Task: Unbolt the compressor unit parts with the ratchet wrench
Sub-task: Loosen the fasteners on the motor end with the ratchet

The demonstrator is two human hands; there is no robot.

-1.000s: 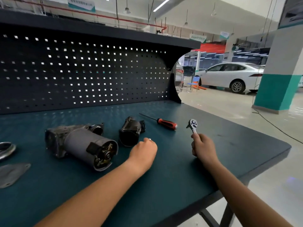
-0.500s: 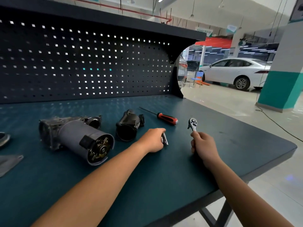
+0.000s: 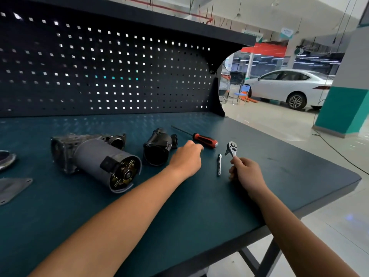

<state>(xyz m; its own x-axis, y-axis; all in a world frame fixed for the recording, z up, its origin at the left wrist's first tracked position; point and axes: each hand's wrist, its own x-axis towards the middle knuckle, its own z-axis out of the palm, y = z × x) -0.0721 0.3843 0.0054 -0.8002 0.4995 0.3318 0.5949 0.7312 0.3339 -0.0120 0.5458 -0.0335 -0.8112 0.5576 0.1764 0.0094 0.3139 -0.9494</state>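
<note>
Protruding above the right hand (image 3: 246, 172) grip, ratchet wrench (image 3: 231, 147) head

Right hand (image 3: 246, 172) grips the ratchet wrench (image 3: 231, 147); left hand (image 3: 186, 158) hovers beside the screwdriver (image 3: 205, 140); metal bar (image 3: 219, 164) lies between the hands.

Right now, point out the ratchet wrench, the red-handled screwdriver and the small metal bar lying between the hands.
ratchet wrench (image 3: 232, 146): head view, on its round head.
screwdriver (image 3: 205, 140): head view, on the red and black handle.
metal bar (image 3: 219, 164): head view, on the middle of its shaft.
</note>
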